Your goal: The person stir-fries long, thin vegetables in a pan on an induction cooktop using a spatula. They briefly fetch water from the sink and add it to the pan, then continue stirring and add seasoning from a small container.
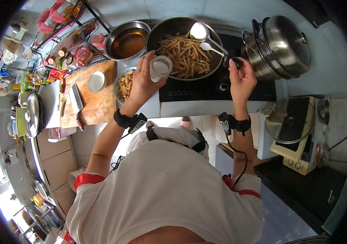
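My left hand (144,80) holds a small clear jar (161,66) with white grains in it, at the near left rim of a dark wok (184,79). Strips of browned food (188,55) lie in the wok. At the wok's right edge, my right hand (242,74) is closed on the dark handle of a metal ladle (200,32) whose bowl is over the food. A small white spoon (207,46) lies alongside the ladle's shaft, its handle end reaching my right hand; whether the fingers hold it too, I cannot tell.
Left of the wok stand a steel bowl of brown liquid (127,42) and a bowl of chopped food (125,85). A cleaver (75,99) and white bowl (97,81) rest on a wooden board (100,103). A lidded steel pot (286,45) stands right of the black hob (191,94).
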Demonstrator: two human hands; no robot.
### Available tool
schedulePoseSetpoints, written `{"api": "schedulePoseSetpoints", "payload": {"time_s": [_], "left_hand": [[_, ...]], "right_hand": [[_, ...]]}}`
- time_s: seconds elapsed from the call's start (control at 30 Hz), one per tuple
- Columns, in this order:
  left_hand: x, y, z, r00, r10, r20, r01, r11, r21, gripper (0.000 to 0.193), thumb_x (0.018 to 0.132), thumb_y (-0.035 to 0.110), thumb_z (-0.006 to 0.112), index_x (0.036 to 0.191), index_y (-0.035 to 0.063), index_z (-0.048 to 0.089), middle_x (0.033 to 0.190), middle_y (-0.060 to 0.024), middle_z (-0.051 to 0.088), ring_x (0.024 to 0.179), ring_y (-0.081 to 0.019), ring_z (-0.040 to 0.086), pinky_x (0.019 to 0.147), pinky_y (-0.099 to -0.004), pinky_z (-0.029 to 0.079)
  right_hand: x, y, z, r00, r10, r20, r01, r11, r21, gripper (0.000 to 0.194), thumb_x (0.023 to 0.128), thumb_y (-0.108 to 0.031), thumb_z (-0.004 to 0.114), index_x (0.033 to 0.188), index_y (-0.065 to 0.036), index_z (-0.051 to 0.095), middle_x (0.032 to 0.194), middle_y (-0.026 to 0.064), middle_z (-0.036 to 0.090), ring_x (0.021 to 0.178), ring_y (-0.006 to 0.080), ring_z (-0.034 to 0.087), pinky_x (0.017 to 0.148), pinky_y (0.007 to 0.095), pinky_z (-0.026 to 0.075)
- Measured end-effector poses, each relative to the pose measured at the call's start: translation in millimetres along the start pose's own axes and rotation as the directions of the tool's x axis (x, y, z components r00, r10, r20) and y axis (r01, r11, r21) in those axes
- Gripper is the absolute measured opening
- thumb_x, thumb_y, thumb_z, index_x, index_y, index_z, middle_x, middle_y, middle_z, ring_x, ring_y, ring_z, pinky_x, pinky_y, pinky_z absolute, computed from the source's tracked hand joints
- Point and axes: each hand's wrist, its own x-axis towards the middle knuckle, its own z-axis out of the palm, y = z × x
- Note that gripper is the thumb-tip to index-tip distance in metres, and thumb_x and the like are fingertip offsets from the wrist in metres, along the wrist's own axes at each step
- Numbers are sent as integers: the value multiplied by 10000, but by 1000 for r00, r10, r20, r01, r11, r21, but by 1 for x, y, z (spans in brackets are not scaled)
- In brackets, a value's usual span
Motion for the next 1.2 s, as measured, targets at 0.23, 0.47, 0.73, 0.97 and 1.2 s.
{"api": "schedulePoseSetpoints", "payload": {"time_s": [0.23, 0.47, 0.73, 0.97, 1.2], "left_hand": [[14, 14, 4, 999, 23, 35, -23, 1000, 12, 793, 654, 44, 771, 1340, 62, 374, 1214, -179, 519, 1085, -382, 556, 869, -426, 502], [20, 25, 4, 981, 192, 20, -194, 977, 89, 817, 612, -13, 742, 1340, 25, 372, 1193, -193, 506, 1060, -388, 537, 947, -414, 460], [22, 23, 14, 991, 133, 5, -133, 989, 61, 810, 619, -3, 750, 1335, 18, 372, 1179, -193, 508, 1056, -384, 540, 914, -417, 480], [18, 5, 17, 999, 8, -45, -6, 999, 44, 809, 640, 15, 750, 1346, 38, 357, 1153, -191, 512, 1034, -382, 560, 847, -419, 508], [0, -7, 7, 993, 10, -114, 1, 996, 89, 812, 639, 50, 772, 1340, 24, 362, 1143, -197, 522, 1023, -385, 569, 818, -422, 515]], "right_hand": [[-30, -55, 13, 982, -35, 186, 21, 997, 79, 268, 830, -101, 713, 1063, -10, 615, 788, 30, 667, 638, 29, 588, 521, 192, 466], [-43, -45, 43, 914, -173, 367, 227, 968, -110, 255, 787, -78, 741, 1007, -18, 628, 742, 15, 631, 575, 35, 538, 503, 187, 435], [-46, -21, 43, 962, 123, 245, -183, 953, 240, 219, 850, -79, 688, 1033, 3, 602, 820, 44, 680, 695, 46, 614, 571, 193, 487], [-21, -17, 20, 947, 252, 198, -311, 873, 376, 209, 883, -80, 649, 1057, 20, 593, 822, 28, 658, 694, 39, 593, 547, 166, 440], [9, -5, 13, 991, 132, 35, -135, 985, 103, 194, 880, -97, 659, 1047, -10, 609, 691, -16, 588, 527, 9, 443, 447, 159, 334]]}}
